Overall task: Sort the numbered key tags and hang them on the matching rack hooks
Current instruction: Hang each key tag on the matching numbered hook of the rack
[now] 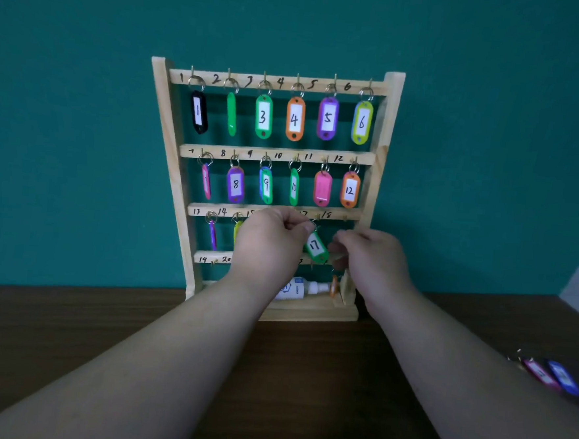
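Observation:
A wooden key rack (389, 123) stands upright on the table against the teal wall. Its top two rows hold tags 1 to 12 on hooks. In the third row two tags hang at hooks 13 and 14. My left hand (269, 242) pinches the ring of a green tag marked 17 (316, 247) right at the third bar, near the hook labelled 17. The tag hangs tilted. My right hand (371, 256) is beside the tag's lower end, fingers curled around it. Whether the ring sits on the hook is hidden by my fingers.
Loose pink (539, 372) and blue (563, 377) tags lie on the dark wooden table at the right edge. A white bottle (305, 287) lies in the rack's base, with an orange tag (334, 286) next to it. The bottom bar shows hooks 19 and 20.

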